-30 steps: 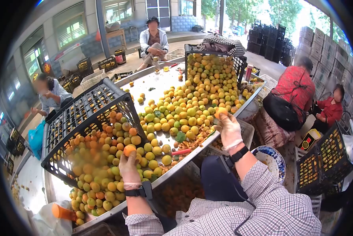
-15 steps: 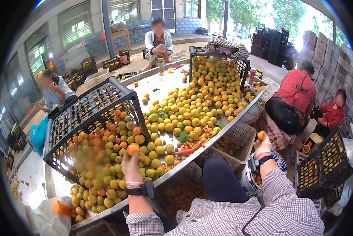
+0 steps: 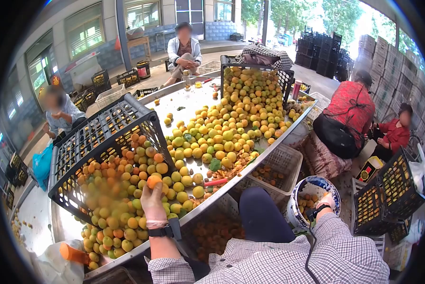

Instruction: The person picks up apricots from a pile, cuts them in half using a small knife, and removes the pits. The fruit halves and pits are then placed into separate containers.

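My left hand (image 3: 153,203) grips an orange apricot (image 3: 154,181) between thumb and fingers, above the heap of apricots (image 3: 127,222) that spills from a tipped black crate (image 3: 103,118). My right hand (image 3: 326,201) is down inside the rim of a blue-and-white bucket (image 3: 295,213), beside the apricots (image 3: 308,200) in it. Its fingers are too small and partly hidden, so whether they hold anything does not show. A red-handled tool (image 3: 216,182) lies on the metal table (image 3: 204,211) near its front edge, among orange scraps.
Another tipped crate (image 3: 227,64) pours apricots across the table. A pale plastic crate (image 3: 288,165) with fruit stands under the table edge. Black crates (image 3: 388,189) stand at right. A person in red (image 3: 352,102) sits nearby; others sit beyond the table.
My right hand has moved down into the bucket; the apricot it held is no longer visible in it. My left hand still holds its apricot. The view has shifted slightly.
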`<state>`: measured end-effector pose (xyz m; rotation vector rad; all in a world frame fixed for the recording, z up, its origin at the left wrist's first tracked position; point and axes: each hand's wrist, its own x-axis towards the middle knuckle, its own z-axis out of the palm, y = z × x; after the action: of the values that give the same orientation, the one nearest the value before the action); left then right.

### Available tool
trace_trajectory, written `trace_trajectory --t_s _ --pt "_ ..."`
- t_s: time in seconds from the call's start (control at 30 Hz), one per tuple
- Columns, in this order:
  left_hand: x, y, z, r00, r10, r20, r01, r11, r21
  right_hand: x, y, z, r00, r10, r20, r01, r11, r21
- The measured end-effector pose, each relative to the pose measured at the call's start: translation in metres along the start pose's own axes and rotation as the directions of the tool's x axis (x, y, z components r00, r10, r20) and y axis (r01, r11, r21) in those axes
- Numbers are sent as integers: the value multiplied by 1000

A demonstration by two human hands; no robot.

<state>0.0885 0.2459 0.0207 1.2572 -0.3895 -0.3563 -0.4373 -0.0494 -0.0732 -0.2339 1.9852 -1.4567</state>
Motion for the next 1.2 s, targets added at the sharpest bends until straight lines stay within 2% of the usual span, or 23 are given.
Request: trace_trajectory --t_s 0.1,0.17,0.23,0.3,0.33,0.37,0.43,0.5,0.53,0.57,0.6,0.63,0.67,0.7,0.73,0.8,0.87,0.9,0.97,1.0,1.03,1.1,1.2 --pt "0 0 1 1000 -3 -5 3 1000 2 34 21 2 1000 16 -13 -16 1000 5" --pt "0 -1 2 1000 -9 -7 9 1000 1 48 31 5 994 -50 -95 31 980 -195" --pt "1 -3 2 1000 19 -3 -19 1000 11 72 48 15 989 -68 -134 33 969 -244" --pt "0 1 3 1000 22 7 -22 999 28 87 59 18 971 -239 -27 208 893 -399" --pt "-1 2 2 1000 23 9 -23 999 48 28 27 3 980 -195 -22 172 908 -381" --pt "-1 -1 1 1000 10 -7 -10 999 52 37 29 8 982 -187 -17 165 903 -397" --pt "4 -8 -2 993 99 67 -100 995 19 43 27 28 981 -193 16 192 962 -195" --pt "5 -8 -1 992 112 66 -117 989 87 49 25 48 967 -159 198 154 987 37" --pt "4 -7 2 990 122 68 -124 992 32 33 17 57 952 -159 260 146 987 70" --pt "2 -6 5 988 135 74 -134 991 -23 5 4 64 919 -191 346 121 969 214" --pt "1 -3 6 986 153 69 -158 985 65 2 -1 77 911 -107 399 35 982 184" --pt "2 -1 6 982 174 80 -184 971 150 -59 -21 71 843 -180 507 200 980 17" --pt "3 -1 6 975 200 92 -215 957 196 -43 -10 97 730 -357 582 350 928 130" --pt "-2 9 9 985 126 117 -151 962 228 -92 -24 98 633 -359 686 343 924 168" --pt "-6 14 11 986 108 130 -131 974 184 -106 -24 112 547 -385 743 418 895 156" --pt "-5 12 14 985 87 147 -108 985 138 -195 -34 108 358 -441 823 541 817 202" --pt "-1 4 13 981 110 161 -141 971 194 -254 -32 112 126 -401 907 581 771 260" --pt "-1 4 14 981 106 162 -137 971 195 -280 -29 111 -28 -415 909 612 712 344" --pt "-2 2 17 974 107 199 -150 965 213 -327 -18 108 -250 -362 898 579 688 438" --pt "-1 -1 17 974 104 199 -147 966 213 -349 -12 107 -350 -383 855 592 617 518" --pt "-1 -6 17 964 148 222 -196 956 216 -366 -6 105 -391 -267 881 521 725 451" --pt "-1 -8 19 951 192 244 -246 945 216 -392 7 105 -468 -178 866 521 736 433" --pt "-7 0 22 943 151 298 -207 964 167 -414 21 106 -540 -174 823 499 721 480"
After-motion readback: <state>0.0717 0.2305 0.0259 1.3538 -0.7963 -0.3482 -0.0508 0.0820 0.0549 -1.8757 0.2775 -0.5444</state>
